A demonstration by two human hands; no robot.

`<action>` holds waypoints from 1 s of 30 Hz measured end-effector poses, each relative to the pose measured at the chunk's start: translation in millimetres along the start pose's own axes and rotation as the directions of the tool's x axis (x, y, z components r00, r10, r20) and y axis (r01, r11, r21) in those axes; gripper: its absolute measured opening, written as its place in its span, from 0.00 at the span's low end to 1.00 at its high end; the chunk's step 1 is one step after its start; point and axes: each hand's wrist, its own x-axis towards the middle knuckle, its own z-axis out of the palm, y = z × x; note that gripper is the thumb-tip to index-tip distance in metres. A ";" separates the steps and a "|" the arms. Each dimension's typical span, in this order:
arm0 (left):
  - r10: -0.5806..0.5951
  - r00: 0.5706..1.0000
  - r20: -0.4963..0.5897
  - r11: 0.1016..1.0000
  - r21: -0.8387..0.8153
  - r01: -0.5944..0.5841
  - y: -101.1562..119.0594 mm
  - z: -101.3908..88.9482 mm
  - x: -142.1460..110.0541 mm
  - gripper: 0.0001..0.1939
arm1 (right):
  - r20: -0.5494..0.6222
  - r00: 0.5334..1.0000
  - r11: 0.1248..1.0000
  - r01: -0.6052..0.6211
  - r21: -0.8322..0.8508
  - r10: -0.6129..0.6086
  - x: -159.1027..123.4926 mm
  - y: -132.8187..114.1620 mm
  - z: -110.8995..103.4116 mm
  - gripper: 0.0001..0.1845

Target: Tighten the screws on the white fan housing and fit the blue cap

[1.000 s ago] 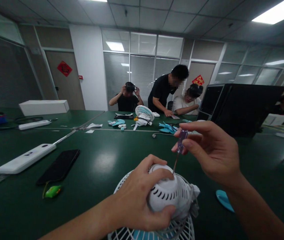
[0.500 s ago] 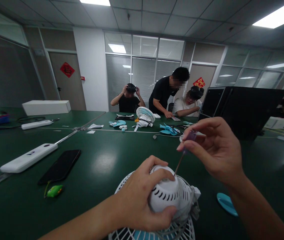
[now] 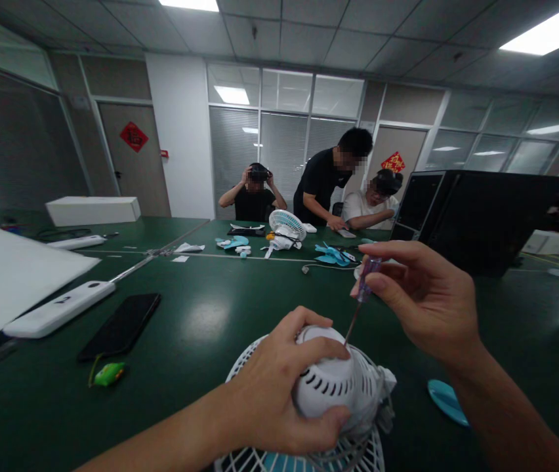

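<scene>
A small white fan (image 3: 338, 387) lies face down on the green table (image 3: 201, 328), its motor housing up and its grille (image 3: 358, 452) below. My left hand (image 3: 274, 393) is wrapped round the motor housing. My right hand (image 3: 422, 295) pinches a small screwdriver (image 3: 361, 295) with a purple clear handle. Its thin shaft slants down, the tip on the top of the housing beside my left fingers.
A black phone (image 3: 122, 324), a white power strip (image 3: 58, 308), a small green item (image 3: 107, 373) and a white sheet (image 3: 8, 275) lie to the left. A blue blade piece (image 3: 447, 400) lies right. Black monitors (image 3: 476, 223) stand beyond. Three people sit opposite with another fan (image 3: 284, 229).
My right hand turned the screwdriver slightly between its fingers while the tip stayed on the housing. A white sheet has come into view at the left. My left hand kept its grip.
</scene>
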 end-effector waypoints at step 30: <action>0.008 1.000 -0.017 1.000 -0.021 -0.008 -0.6 0.8 -1.3 0.26 | 0.069 0.996 0.998 0.050 0.042 -0.053 -4.1 -2.2 -0.5 0.11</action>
